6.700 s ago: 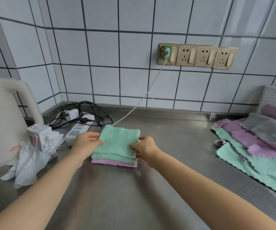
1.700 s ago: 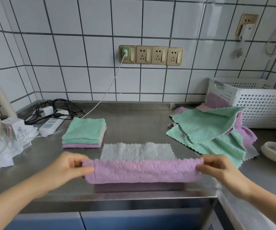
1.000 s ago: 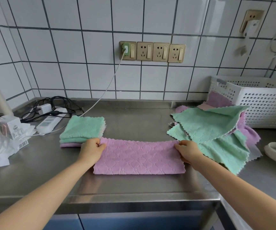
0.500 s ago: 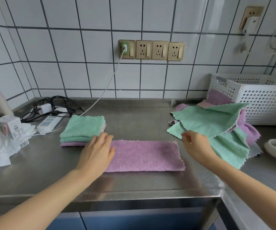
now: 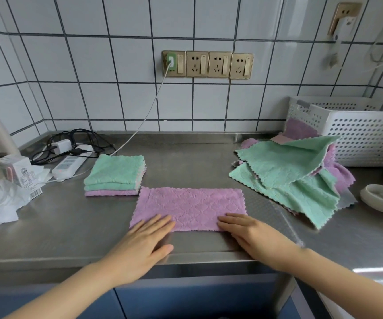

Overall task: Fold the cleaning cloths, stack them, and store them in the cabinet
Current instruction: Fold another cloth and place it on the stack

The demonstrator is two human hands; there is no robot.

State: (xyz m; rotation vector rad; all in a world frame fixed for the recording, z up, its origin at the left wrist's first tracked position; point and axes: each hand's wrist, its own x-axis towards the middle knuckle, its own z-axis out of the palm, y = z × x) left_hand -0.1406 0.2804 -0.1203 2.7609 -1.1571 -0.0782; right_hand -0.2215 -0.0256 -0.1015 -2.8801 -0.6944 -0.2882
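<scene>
Head view: both hands flat on a half-folded purple cloth [image 5: 189, 207].

Left hand [image 5: 143, 242] and right hand [image 5: 253, 236] press its near edge, fingers straight, gripping nothing. Folded stack [image 5: 114, 176] lies just left; loose cloths [image 5: 287, 178] spill beside a white basket [image 5: 358, 134]. Steel counter [image 5: 59, 229], power strip [image 5: 69, 165], tiled wall with sockets [image 5: 207, 64].

My only view comes from the camera on my head, looking forward and down, close over the near edge of the brushed stainless-steel counter [image 5: 75, 229], facing the white tiled wall [image 5: 107, 93] behind it.
</scene>
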